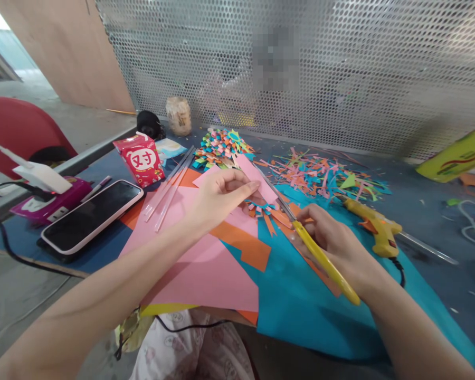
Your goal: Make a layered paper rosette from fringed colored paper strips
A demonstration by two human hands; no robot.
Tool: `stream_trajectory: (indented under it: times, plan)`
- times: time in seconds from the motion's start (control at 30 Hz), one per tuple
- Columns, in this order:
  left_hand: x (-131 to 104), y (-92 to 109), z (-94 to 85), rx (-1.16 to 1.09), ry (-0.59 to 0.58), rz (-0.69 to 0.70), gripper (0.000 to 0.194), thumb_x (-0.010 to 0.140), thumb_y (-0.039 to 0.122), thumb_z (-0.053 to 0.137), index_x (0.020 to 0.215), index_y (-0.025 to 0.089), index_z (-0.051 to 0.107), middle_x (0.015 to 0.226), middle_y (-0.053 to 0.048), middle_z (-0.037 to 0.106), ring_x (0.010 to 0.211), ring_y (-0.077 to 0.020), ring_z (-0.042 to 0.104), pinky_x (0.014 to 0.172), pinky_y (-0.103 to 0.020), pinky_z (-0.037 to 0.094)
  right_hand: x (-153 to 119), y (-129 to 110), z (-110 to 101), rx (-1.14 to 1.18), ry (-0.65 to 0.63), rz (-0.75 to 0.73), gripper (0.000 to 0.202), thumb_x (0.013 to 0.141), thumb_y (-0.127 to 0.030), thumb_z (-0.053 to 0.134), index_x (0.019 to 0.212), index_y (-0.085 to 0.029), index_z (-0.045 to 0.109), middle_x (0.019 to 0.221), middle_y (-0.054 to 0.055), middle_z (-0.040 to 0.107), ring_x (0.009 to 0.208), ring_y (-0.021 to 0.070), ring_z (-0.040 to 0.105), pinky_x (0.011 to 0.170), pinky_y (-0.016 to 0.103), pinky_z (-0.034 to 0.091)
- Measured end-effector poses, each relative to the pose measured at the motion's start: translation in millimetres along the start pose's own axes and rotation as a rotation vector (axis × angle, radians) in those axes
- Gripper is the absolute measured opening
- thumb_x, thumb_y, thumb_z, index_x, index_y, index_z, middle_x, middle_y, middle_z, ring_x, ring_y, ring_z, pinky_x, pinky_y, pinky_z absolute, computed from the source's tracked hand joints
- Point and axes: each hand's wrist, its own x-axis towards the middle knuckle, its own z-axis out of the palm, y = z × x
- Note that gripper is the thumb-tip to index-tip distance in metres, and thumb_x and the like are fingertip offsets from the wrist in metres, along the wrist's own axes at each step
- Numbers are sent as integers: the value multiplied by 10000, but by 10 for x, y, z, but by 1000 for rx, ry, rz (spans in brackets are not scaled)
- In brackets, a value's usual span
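Between the thumb and fingers of my left hand (227, 192) is a strip of pink paper (257, 178), held up above the table. My right hand (336, 243) grips a pair of yellow-handled scissors (320, 258), whose blades lie along the strip's right edge. Whether the blades are cutting into the paper I cannot tell. Under my hands spread a large pink sheet (206, 274), a blue sheet (301, 311) and orange paper pieces (257, 253). Just beyond my left hand sits a pile of fringed, multicoloured paper pieces (221, 148).
Paper scraps (320, 171) lie heaped at the back. A yellow glue gun (374, 227) rests at right. Clear glue sticks (170, 192), a red packet (140, 158), a phone (93, 216) and a purple power strip (55, 200) are at left. A perforated metal panel (340, 68) stands behind.
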Motion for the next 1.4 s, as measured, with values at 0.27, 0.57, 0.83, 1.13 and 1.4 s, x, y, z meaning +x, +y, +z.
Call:
stream_trajectory:
  times: [0.27, 0.57, 0.83, 1.13, 1.4]
  plan:
    - [2, -20, -11, 37, -38, -16, 344, 679, 435, 745, 638, 150, 556, 615, -44, 674, 583, -145, 665, 492, -225, 497, 2, 0, 6, 2, 19, -5, 319, 771, -474, 595, 854, -232, 403, 561, -69, 432, 465, 97, 344, 417, 236, 261]
    - [-1, -14, -5, 40, -42, -17, 330, 675, 428, 747, 643, 149, 572, 621, -43, 680, 556, -128, 644, 491, -224, 493, 9, -23, -5, -83, 27, -49, 331, 815, -527, 525, 777, -241, 363, 499, -86, 376, 443, 94, 309, 418, 237, 226]
    - [-5, 11, 34, 33, -37, -66, 345, 629, 411, 784, 602, 145, 566, 591, -39, 671, 513, -109, 614, 461, -209, 490, 21, -56, -10, -88, 42, -41, 346, 778, -538, 553, 773, -244, 370, 516, -85, 362, 431, 95, 327, 429, 243, 270]
    - [2, -25, 29, 106, -32, -78, 310, 666, 383, 749, 636, 138, 562, 616, -45, 684, 529, -124, 632, 475, -213, 479, 35, 33, -3, 20, 97, 41, 390, 743, -571, 585, 779, -243, 377, 477, -88, 375, 405, 86, 301, 384, 220, 216]
    - [85, -172, -79, 201, -8, -24, 217, 725, 325, 684, 698, 148, 560, 636, -35, 689, 559, -131, 644, 466, -204, 468, 287, 72, -264, 602, 142, 417, 437, 762, -641, 512, 692, -245, 341, 468, -85, 312, 352, 66, 241, 295, 174, 162]
